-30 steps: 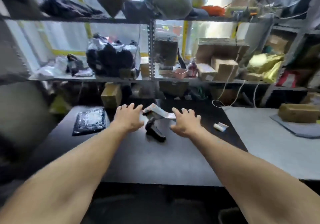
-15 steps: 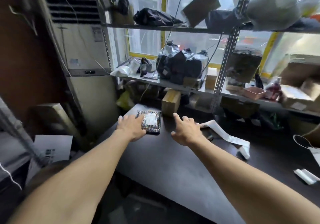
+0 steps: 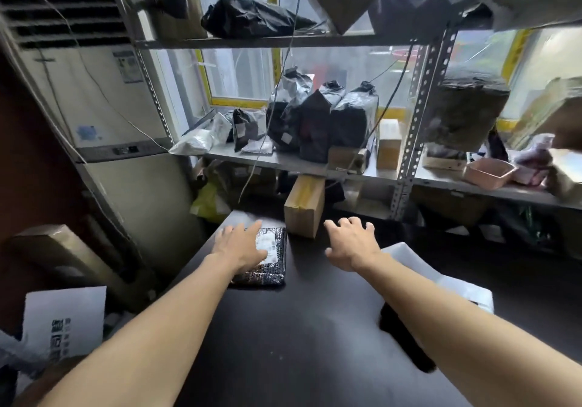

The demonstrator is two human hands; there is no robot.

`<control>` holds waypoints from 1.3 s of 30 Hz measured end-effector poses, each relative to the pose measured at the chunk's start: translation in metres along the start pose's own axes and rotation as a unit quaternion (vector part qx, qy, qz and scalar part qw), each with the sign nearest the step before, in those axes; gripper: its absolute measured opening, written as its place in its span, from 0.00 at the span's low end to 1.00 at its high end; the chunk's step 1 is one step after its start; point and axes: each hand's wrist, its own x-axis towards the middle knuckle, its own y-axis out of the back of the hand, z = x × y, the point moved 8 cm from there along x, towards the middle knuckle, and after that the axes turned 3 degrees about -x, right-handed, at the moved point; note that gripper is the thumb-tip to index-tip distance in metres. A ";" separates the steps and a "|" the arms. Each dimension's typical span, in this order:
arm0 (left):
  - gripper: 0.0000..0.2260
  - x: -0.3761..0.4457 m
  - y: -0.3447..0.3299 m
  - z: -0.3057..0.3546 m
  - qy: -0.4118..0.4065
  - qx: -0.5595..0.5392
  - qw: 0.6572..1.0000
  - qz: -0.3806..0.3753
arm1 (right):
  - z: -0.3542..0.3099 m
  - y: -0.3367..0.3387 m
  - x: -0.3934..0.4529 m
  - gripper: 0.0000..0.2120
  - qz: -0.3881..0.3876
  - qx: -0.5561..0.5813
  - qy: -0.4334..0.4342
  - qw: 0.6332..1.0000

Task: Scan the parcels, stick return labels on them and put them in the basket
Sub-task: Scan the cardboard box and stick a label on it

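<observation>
A flat black bubble-wrap parcel (image 3: 273, 261) with a white label lies near the far left corner of the black table (image 3: 302, 337). My left hand (image 3: 242, 244) lies over its left half with fingers spread and straight. My right hand (image 3: 351, 241) hovers to the right of the parcel, fingers loosely spread, holding nothing. A brown cardboard box (image 3: 305, 206) stands just behind both hands. A strip of white labels (image 3: 437, 280) lies on the table under my right forearm, and the black scanner (image 3: 406, 340) shows beside that arm.
A metal shelf rack (image 3: 412, 142) behind the table carries black bagged parcels (image 3: 321, 120), cartons and a pink tray (image 3: 488, 172). A tall air conditioner (image 3: 104, 123) stands at the left. A printed paper sheet (image 3: 63, 324) and a long carton (image 3: 59, 249) lie low on the left.
The view swung left and closer. My left hand moved from beside the scanner onto the black parcel. My right hand followed, leaving the label strip and scanner behind it.
</observation>
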 end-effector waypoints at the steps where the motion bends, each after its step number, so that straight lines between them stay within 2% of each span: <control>1: 0.33 0.014 0.000 0.003 -0.002 -0.005 1.000 0.000 | 0.002 -0.001 0.013 0.22 0.000 0.009 0.000 1.000; 7: 0.35 0.094 -0.006 0.025 -0.035 -0.018 0.999 -0.010 | 0.013 -0.014 0.091 0.29 -0.002 0.049 -0.021 0.999; 12: 0.40 0.173 -0.028 0.033 -0.041 -0.058 0.997 -0.041 | 0.015 -0.038 0.158 0.35 0.008 0.126 -0.062 0.990; 17: 0.45 0.250 -0.066 0.046 -0.035 -0.209 0.973 -0.092 | 0.022 -0.076 0.217 0.36 0.006 0.245 -0.146 0.959; 22: 0.41 0.299 -0.102 0.037 0.022 -0.357 0.924 -0.135 | 0.017 -0.112 0.249 0.35 -0.037 0.340 -0.215 0.915; 25: 0.32 0.310 -0.119 0.038 0.064 -0.463 0.871 -0.150 | 0.004 -0.119 0.254 0.26 -0.026 0.380 -0.206 0.901; 26: 0.32 0.311 -0.121 0.038 0.076 -0.486 0.859 -0.141 | 0.001 -0.120 0.253 0.24 -0.021 0.384 -0.202 0.901; 30: 0.47 0.297 -0.117 0.033 0.132 -0.473 0.861 -0.132 | -0.018 -0.115 0.234 0.30 -0.007 0.331 -0.141 0.933; 33: 0.56 0.279 -0.117 0.029 0.164 -0.483 0.844 -0.165 | -0.025 -0.106 0.215 0.28 0.016 0.306 -0.071 0.949; 35: 0.55 0.261 -0.123 0.027 0.181 -0.530 0.806 -0.190 | -0.028 -0.102 0.197 0.28 0.009 0.302 -0.024 0.953; 37: 0.51 0.239 -0.132 0.027 0.189 -0.574 0.768 -0.212 | -0.024 -0.097 0.179 0.24 0.019 0.338 -0.010 0.941; 39: 0.47 0.213 -0.136 0.034 0.183 -0.582 0.767 -0.200 | -0.011 -0.091 0.159 0.18 0.034 0.399 -0.058 0.915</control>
